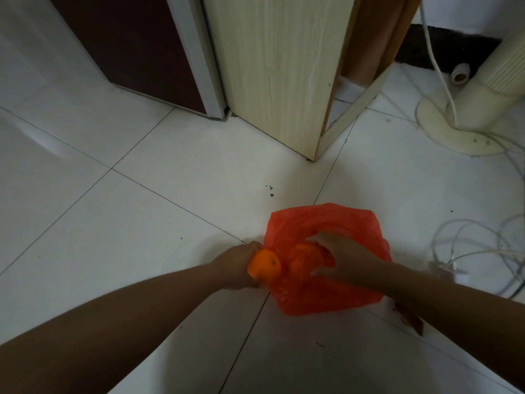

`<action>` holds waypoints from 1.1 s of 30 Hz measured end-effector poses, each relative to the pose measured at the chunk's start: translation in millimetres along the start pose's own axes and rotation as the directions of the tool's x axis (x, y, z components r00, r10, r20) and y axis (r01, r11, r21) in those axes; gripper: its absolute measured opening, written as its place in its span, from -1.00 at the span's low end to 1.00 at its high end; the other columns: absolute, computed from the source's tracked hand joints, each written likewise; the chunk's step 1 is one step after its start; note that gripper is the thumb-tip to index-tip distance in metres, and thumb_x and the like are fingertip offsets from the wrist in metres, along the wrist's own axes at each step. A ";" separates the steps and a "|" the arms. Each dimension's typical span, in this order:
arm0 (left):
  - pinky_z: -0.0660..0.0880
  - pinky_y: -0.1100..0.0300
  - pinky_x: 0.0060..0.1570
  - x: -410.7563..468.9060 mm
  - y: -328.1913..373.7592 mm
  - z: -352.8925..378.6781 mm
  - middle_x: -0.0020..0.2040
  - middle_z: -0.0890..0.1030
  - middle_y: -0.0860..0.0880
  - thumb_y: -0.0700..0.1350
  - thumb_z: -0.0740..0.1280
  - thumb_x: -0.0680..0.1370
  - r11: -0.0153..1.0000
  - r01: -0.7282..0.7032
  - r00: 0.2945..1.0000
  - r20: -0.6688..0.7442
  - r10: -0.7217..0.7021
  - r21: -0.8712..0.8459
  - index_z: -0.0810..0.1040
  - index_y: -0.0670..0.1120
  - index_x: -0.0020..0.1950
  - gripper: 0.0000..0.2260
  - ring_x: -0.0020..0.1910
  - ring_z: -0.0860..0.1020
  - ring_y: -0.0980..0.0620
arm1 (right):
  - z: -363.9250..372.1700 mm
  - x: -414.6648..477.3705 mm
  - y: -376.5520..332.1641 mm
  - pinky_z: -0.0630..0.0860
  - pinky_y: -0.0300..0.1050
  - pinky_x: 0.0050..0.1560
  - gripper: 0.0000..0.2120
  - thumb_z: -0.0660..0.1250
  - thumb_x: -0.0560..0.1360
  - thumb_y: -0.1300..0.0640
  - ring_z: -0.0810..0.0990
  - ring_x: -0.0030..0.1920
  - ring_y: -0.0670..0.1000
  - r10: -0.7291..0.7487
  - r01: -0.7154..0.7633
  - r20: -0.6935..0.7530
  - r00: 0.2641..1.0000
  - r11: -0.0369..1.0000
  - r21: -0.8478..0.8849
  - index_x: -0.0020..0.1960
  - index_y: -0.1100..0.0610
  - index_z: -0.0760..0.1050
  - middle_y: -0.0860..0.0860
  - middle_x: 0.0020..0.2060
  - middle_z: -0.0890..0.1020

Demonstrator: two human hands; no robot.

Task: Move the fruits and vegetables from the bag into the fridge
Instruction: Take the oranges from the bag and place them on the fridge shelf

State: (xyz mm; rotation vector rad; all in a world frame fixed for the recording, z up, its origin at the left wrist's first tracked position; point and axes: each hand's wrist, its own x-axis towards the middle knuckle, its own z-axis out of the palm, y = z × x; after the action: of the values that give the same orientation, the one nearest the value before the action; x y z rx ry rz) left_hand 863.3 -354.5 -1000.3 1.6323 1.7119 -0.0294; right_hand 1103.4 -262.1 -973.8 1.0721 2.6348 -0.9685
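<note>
A red plastic bag lies open on the white tiled floor in front of me. My left hand grips an orange at the bag's left edge. My right hand reaches into the bag's mouth, its fingers spread over a second orange fruit inside. Whether the fingers close on that fruit is hidden by the plastic and the hand itself. The dark red fridge stands at the upper left with its door shut.
A pale wooden cabinet stands beside the fridge. A cream standing fan base and loose white cables lie to the right. A small brown scrap sits by my right forearm.
</note>
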 end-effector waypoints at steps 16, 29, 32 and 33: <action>0.42 0.06 0.21 -1.2 -6.9 2.7 0.31 0.44 -0.10 0.03 0.54 0.32 1.000 0.011 1.000 0.021 -0.011 0.009 0.26 -0.05 0.39 -0.26 0.25 0.43 -0.06 | 38.0 2.3 3.5 0.14 -0.08 0.42 -0.30 0.30 0.49 -0.09 0.12 0.46 0.03 0.029 -0.026 0.018 0.999 0.985 -0.170 0.50 0.01 0.04 0.01 0.47 0.14; 0.41 0.11 0.19 -4.3 -12.0 -3.7 0.34 0.42 -0.09 0.03 0.53 0.33 0.999 0.038 0.999 0.028 -0.039 0.008 0.23 -0.06 0.43 -0.23 0.27 0.42 -0.07 | 39.4 1.9 -1.2 0.08 -0.14 0.43 -0.38 0.29 0.50 0.07 0.18 0.46 0.03 0.045 -0.048 -0.066 0.997 0.998 -0.043 0.48 0.07 0.11 0.05 0.46 0.23; 0.41 0.12 0.16 -2.4 -10.4 -11.9 0.33 0.42 -0.12 0.00 0.53 0.34 0.998 0.055 0.998 -0.021 -0.055 -0.017 0.22 -0.08 0.44 -0.23 0.25 0.43 -0.09 | 37.0 -7.0 10.0 0.08 -0.09 0.44 -0.36 0.29 0.50 -0.02 0.13 0.47 0.03 0.027 -0.036 -0.083 0.996 0.993 -0.110 0.49 0.05 0.10 0.04 0.48 0.16; 0.40 0.15 0.14 -1.3 -9.3 -14.4 0.33 0.43 -0.12 -0.01 0.53 0.34 0.998 0.052 0.998 -0.040 -0.053 -0.029 0.23 -0.09 0.43 -0.24 0.25 0.43 -0.09 | 35.2 -10.5 14.2 0.09 -0.07 0.45 -0.35 0.28 0.50 -0.07 0.11 0.47 0.03 0.022 -0.034 -0.084 0.996 0.989 -0.141 0.49 0.05 0.10 0.03 0.49 0.12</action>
State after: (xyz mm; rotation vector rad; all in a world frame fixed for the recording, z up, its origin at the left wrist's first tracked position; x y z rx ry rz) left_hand 848.0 -350.1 -993.6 1.5776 1.7781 0.0020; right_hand 1116.8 -282.1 -1005.0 1.1349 2.6983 -0.7336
